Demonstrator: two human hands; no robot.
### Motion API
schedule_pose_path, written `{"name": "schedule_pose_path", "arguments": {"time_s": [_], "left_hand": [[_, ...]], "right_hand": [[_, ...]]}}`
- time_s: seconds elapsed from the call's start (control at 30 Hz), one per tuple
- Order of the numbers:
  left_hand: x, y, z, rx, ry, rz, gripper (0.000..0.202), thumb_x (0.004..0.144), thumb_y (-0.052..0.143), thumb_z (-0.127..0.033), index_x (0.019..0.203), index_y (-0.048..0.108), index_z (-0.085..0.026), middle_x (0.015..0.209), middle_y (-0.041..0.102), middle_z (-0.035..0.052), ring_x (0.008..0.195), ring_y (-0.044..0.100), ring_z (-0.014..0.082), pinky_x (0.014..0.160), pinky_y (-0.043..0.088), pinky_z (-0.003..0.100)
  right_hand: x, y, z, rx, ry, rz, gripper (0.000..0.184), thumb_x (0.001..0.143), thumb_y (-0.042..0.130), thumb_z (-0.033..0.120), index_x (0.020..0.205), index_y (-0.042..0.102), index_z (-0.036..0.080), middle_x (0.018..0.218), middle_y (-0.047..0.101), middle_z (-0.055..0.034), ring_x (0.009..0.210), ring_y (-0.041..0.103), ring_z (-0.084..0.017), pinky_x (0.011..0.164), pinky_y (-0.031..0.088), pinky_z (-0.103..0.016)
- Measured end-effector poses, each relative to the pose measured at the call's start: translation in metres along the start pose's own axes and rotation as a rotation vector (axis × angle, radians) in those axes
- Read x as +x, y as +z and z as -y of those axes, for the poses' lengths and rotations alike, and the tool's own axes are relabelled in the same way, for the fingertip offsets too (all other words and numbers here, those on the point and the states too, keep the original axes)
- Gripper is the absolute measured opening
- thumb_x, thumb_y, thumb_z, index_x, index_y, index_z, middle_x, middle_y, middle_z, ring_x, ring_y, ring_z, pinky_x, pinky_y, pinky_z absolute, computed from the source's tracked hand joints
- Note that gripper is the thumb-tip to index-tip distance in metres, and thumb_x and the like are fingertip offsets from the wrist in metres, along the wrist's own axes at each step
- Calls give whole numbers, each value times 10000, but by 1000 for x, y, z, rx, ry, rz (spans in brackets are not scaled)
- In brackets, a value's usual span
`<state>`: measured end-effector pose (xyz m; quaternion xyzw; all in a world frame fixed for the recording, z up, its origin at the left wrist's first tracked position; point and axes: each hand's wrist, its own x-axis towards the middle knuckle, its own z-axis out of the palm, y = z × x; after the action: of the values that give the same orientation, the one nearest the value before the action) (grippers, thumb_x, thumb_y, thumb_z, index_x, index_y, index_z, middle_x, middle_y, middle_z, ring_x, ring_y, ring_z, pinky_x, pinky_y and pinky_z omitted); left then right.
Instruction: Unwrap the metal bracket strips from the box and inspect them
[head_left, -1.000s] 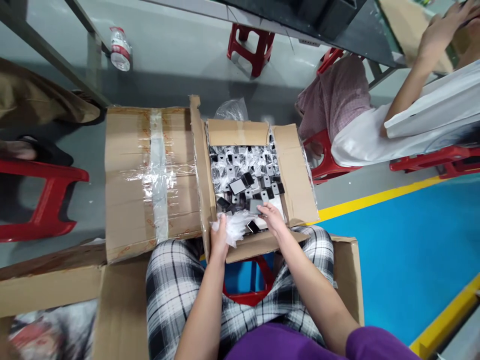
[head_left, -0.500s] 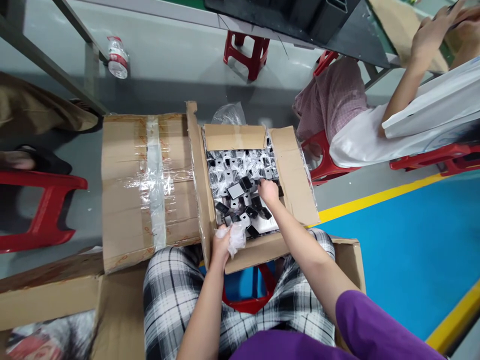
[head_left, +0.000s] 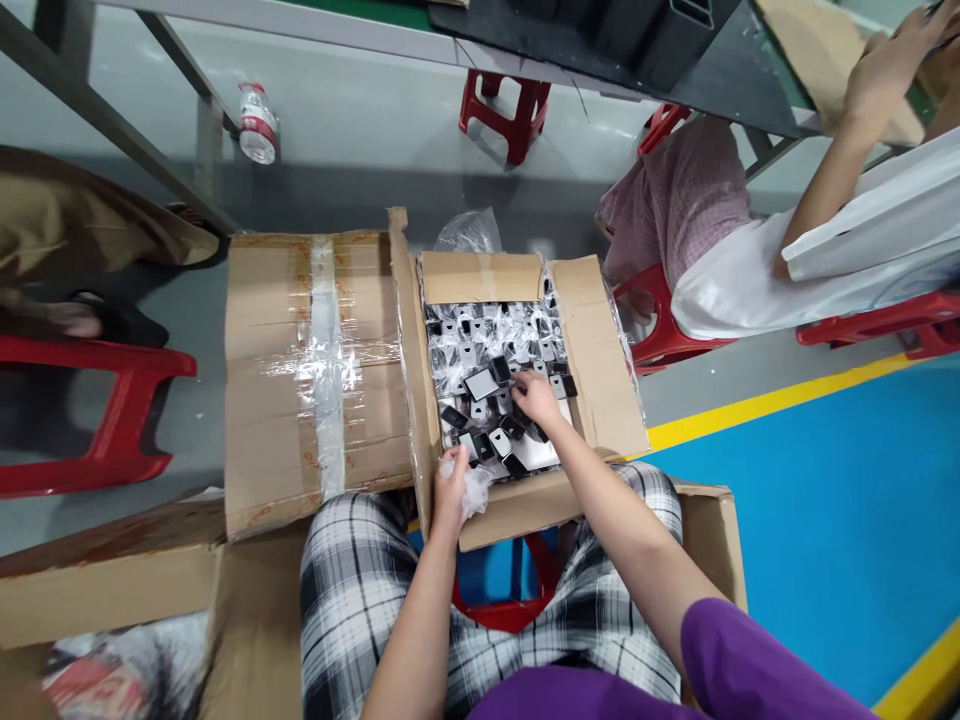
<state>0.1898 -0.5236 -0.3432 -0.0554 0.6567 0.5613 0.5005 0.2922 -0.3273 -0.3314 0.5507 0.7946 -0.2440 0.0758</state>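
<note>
An open cardboard box (head_left: 499, 510) sits in front of my knees, filled with small black and silver parts (head_left: 481, 385), several with a round hole. Clear plastic film (head_left: 525, 325) covers the rows at the far side, while loose parts lie on top nearer me. My left hand (head_left: 450, 490), at the box's near left corner, is closed on a crumpled clear plastic bag (head_left: 475, 490). Over the loose parts, my right hand (head_left: 538, 400) has its fingers bent and pinched at a small dark part, mostly hidden by the fingertips.
A taped, closed carton (head_left: 277, 390) stands left of the box, and another open carton (head_left: 112, 590) is at lower left. Red stools (head_left: 506, 115) stand around. A worktable with a black tray (head_left: 637, 50) runs across the top. A co-worker's arm (head_left: 832, 190) is at upper right.
The whole view has shifted slightly to the right. My right hand has turned and its fingers now reach more to the left over the parts. My left hand still holds the plastic bag.
</note>
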Motion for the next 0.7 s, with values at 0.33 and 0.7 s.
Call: {"name": "schedule_pose_path", "arguments": {"time_s": [0.33,0.7], "left_hand": [[-6,2,-6,-14,-73,2,731,410,768,-799,723,609,-158,488,433,-87,393,398,52,385,298,179],[1,2,2,-48,-109,59,676,537,806,-689,957,714,-168,616,654,3,509,596,124,480,432,216]], "right_hand": [[6,33,7,417,18,-86,117,851,601,219,824,710,188,1029,633,-81,1024,620,-216,959,468,-340],[-37,10,-12,1321,125,-74,374,758,643,574,819,481,242,862,601,4,866,605,-166,782,563,-333]]}}
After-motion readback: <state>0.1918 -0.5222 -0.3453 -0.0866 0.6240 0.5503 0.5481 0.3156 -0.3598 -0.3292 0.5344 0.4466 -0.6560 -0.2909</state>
